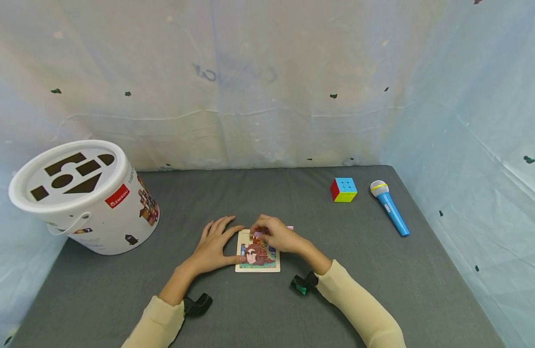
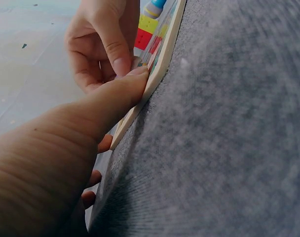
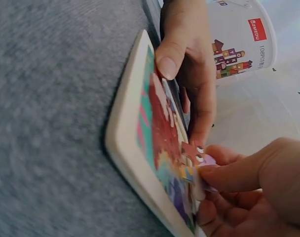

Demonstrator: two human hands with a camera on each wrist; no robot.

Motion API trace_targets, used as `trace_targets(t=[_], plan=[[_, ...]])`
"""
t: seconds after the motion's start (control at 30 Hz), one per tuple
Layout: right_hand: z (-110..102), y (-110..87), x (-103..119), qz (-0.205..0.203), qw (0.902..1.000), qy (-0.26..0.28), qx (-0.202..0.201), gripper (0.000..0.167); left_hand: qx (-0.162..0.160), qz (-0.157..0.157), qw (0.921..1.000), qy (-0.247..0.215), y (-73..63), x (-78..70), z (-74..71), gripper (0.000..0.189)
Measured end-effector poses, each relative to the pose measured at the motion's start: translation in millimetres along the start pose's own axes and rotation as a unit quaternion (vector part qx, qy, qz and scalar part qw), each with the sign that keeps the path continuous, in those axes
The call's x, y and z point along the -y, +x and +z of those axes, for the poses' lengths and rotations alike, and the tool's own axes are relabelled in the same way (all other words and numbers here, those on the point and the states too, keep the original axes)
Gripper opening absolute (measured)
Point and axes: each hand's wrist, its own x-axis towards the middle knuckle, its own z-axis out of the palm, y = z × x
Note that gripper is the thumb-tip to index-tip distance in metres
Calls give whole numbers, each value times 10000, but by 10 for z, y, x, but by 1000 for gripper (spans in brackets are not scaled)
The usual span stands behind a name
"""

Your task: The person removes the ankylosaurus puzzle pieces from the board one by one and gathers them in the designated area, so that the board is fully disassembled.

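A small jigsaw puzzle board (image 1: pixel 257 270) with a pale wooden rim and a colourful cartoon picture lies flat on the grey cloth. Over its upper part, my right hand (image 1: pixel 276 235) pinches a puzzle piece (image 3: pixel 193 152) between thumb and fingers. That piece is reddish-brown and purple with cartoon eyes, and it sits tilted against the board's picture. My left hand (image 1: pixel 213 250) rests spread at the board's left side, its thumb on the rim and its fingers at the upper left corner. Behind the right hand, a pinkish edge (image 1: pixel 290 227) peeks out, mostly hidden.
A large white lidded bucket (image 1: pixel 84 217) with shaped holes stands at the left. At the back right are a puzzle cube (image 1: pixel 343 190) and a blue toy microphone (image 1: pixel 391 210). Pale sheeting (image 1: pixel 267 87) hangs behind the grey-covered table (image 1: pixel 250 314).
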Motion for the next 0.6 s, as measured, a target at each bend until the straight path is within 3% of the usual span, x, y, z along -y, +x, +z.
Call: trace_targets(t=[0.27, 0.6], plan=[[17, 3, -40, 144, 9982, 483, -330, 16, 43, -35, 10000, 14, 6, -8, -4, 86], [-128, -87, -52, 244, 9914, 932, -886, 16, 53, -47, 10000, 15, 9, 8, 1, 87]])
